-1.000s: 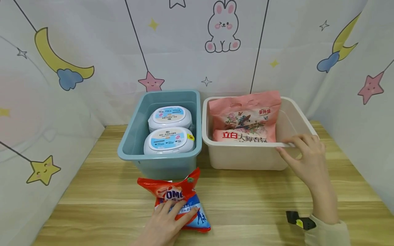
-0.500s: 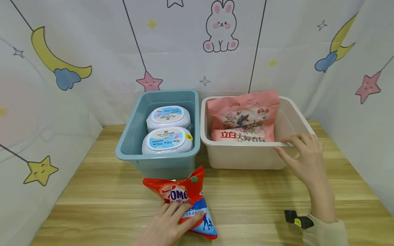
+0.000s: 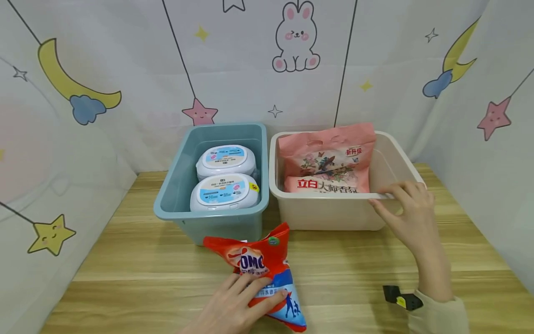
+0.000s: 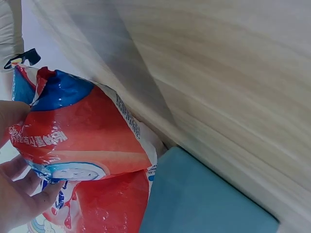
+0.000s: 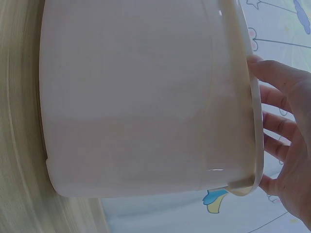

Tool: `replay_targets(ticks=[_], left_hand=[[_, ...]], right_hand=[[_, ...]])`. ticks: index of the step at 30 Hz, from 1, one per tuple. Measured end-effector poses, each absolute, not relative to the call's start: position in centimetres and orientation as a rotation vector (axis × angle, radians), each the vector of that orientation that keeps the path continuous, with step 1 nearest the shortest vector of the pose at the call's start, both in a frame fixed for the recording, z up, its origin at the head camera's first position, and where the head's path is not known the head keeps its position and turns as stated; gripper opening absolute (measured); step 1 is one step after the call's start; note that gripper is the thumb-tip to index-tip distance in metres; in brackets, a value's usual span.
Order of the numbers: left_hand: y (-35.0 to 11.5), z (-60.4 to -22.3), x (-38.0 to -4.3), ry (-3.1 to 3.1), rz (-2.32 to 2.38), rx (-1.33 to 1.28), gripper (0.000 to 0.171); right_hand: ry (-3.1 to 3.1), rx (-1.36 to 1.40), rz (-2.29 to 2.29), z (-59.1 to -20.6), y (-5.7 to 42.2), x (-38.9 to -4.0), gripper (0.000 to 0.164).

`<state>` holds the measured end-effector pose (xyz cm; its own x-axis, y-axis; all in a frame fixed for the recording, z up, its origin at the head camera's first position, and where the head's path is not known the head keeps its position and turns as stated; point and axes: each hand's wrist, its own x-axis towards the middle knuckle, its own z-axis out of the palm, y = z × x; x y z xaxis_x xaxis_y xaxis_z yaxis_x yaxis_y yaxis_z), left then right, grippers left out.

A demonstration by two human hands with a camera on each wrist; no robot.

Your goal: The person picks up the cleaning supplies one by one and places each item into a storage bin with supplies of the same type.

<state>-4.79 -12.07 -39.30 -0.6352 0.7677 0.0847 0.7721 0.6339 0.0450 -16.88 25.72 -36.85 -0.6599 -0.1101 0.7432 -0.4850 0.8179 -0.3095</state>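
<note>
A red and blue OMO laundry powder bag [image 3: 273, 257] is held by my left hand [image 3: 238, 304], its fingers spread over the front. In the left wrist view the thumb and fingers grip the bag [image 4: 92, 131] from its two sides. My right hand [image 3: 413, 215] holds the front rim of a white plastic bin [image 3: 329, 213] near its right corner. The right wrist view has the thumb at the rim of the bin [image 5: 136, 97] and the fingers on its far side. Inside that bin a pink laundry bag [image 3: 329, 162] leans against the back.
Left of the white bin stands a blue bin [image 3: 221, 227] with two white lidded tubs [image 3: 225, 192] inside. Both bins rest on a wooden table [image 3: 137, 278] against a printed curtain [image 3: 238, 60]. A black strap [image 3: 402, 299] is at the right wrist.
My left hand has shifted the powder bag to the right across the front of the blue bin. The right hand has kept its hold on the white bin's rim.
</note>
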Motion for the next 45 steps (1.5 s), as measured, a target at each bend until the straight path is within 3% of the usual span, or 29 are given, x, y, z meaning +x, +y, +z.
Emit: replay_targets(ticks=[45], left_hand=[[-9.5,-37.0,-5.6,-2.451,-0.168,-1.45,0.075]], right_hand=[[-2.254,0.42,0.636,-36.8,25.7,-16.9,0.028]])
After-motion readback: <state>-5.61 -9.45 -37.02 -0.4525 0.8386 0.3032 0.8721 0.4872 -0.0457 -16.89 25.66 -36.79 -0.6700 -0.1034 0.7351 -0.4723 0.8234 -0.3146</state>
